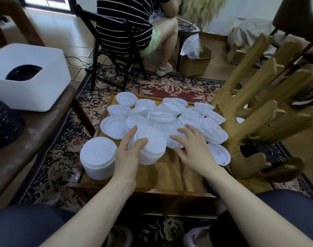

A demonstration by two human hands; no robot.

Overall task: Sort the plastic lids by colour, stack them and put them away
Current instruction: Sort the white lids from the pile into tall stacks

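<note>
Several loose white plastic lids [162,113] lie heaped on the low wooden table [162,177]. My left hand [129,154] grips the left side of a stack of white lids [151,147] near the table's middle, thumb over its top rim. My right hand [191,148] hovers just right of that stack with fingers spread and relaxed, its fingertips over a flat lid [173,142]. A taller finished stack of white lids [98,157] stands at the table's front left corner. Black lids [266,152] lie at the right, behind the wooden stand.
A white bin [32,75] holding dark lids sits on a brown bench at left. A wooden cactus-shaped stand [255,111] crowds the table's right edge. Another person sits on a black chair [116,43] beyond the table. A cardboard box [194,63] stands on the floor.
</note>
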